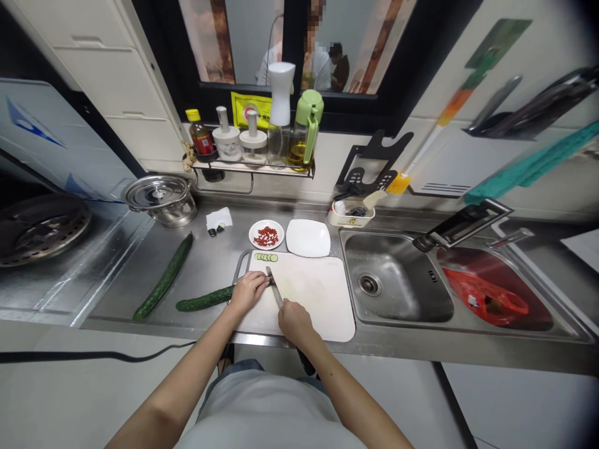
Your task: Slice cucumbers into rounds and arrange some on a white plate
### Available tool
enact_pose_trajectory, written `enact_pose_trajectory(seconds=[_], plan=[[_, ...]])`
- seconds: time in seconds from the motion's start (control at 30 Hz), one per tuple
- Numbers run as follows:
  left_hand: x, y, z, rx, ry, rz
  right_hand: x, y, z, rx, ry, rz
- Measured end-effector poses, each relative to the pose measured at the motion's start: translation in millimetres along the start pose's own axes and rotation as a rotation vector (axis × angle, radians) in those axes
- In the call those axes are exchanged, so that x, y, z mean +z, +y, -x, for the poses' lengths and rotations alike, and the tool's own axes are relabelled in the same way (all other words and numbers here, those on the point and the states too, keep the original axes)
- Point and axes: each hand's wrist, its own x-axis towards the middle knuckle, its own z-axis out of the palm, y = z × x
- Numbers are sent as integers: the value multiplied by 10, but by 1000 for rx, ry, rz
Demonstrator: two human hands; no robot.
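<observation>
My left hand is closed over the right end of a cucumber, pressing it onto the white cutting board. The rest of that cucumber sticks out past the board's left edge. My right hand grips a kitchen knife; its blade points away from me, against the cucumber's right end by my left fingertips. Several thin cucumber slices lie in a row near the board's far left corner. Another whole cucumber lies apart on the steel counter to the left.
Behind the board stand a round plate of small red pieces and a white square plate. A lidded pot and white paper sit farther left. The sink adjoins on the right, with a red bag in its second basin.
</observation>
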Motion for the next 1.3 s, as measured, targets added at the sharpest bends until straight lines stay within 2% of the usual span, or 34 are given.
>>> enact_pose_trajectory(seconds=[0.3,0.83,1.3], plan=[[-7,17,-5,-8,6,9,19,47,115,-3,-23,8],[1,5,-3,-23,-15,1,9,-33,-97,-16,-4,14],[-6,20,-1,-27,-10,0,69,20,35,-3,-22,34]])
